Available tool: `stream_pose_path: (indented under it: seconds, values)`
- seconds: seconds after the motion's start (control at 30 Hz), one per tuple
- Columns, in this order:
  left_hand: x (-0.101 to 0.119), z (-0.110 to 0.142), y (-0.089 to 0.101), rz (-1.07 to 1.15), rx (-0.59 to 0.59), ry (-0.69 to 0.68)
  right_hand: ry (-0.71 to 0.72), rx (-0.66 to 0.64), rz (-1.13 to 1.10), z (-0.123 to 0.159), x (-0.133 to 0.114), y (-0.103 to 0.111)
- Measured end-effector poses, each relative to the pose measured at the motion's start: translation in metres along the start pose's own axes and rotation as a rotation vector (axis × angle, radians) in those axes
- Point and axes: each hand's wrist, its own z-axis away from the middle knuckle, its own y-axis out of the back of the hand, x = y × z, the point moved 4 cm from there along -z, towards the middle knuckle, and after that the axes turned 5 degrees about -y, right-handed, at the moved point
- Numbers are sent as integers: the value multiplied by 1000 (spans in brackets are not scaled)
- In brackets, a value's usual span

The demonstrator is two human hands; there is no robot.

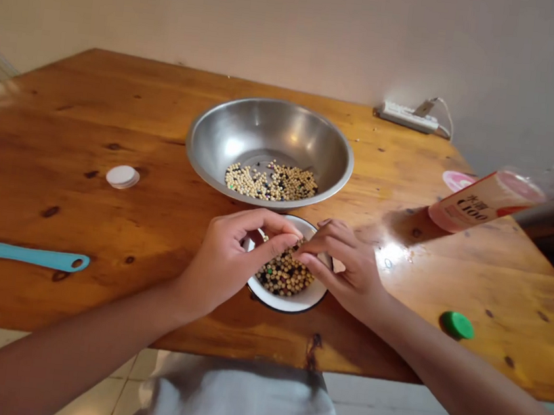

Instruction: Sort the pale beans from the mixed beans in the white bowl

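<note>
A small white bowl with a dark rim sits near the front edge of the wooden table and holds mixed beans. My left hand hovers over its left side, thumb and fingers pinched together above the beans. My right hand is over the right side, its fingertips also pinched, almost touching the left hand's. What each pinch holds is too small to see. Behind the white bowl stands a large steel bowl with mostly pale beans in its bottom.
A white lid lies to the left, and a light blue handle at the left edge. On the right are a tilted bottle, a pink lid and a green cap. A power strip lies by the wall.
</note>
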Motion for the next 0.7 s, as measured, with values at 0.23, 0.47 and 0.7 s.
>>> stream_pose_path:
  seconds: [0.23, 0.47, 0.7]
  values:
    - [-7, 0, 1, 77, 34, 100, -55, -16, -70, 4, 2, 1]
    - [-13, 2, -3, 145, 31, 102, 38, -8, -122, 3, -11, 7]
    - [-11, 3, -3, 143, 27, 74, 55, -9, -67, 3, -15, 6]
